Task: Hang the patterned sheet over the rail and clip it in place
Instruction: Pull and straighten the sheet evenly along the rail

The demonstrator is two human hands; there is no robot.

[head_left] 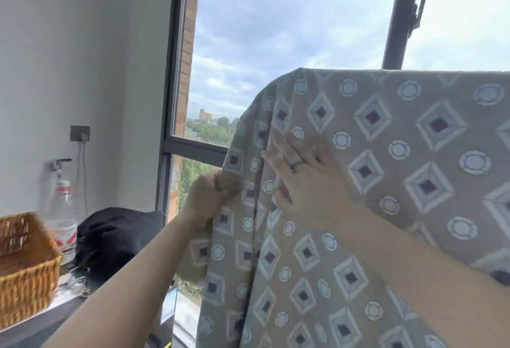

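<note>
The patterned sheet (pixel 386 154), beige with white diamonds and circles, hangs draped over a rail that it hides; its top fold runs level across the right half of the view. My left hand (pixel 209 198) pinches the sheet's left edge at mid height. My right hand (pixel 306 176), with a ring on one finger, lies flat with straight fingers against the sheet's front, just right of that edge. No clip shows.
A wicker basket (pixel 24 264) stands at the lower left on a counter, with a plastic water bottle (pixel 62 218) and a black bag (pixel 116 234) behind it. The dark window frame (pixel 172 99) and a wall socket (pixel 80 133) are to the left.
</note>
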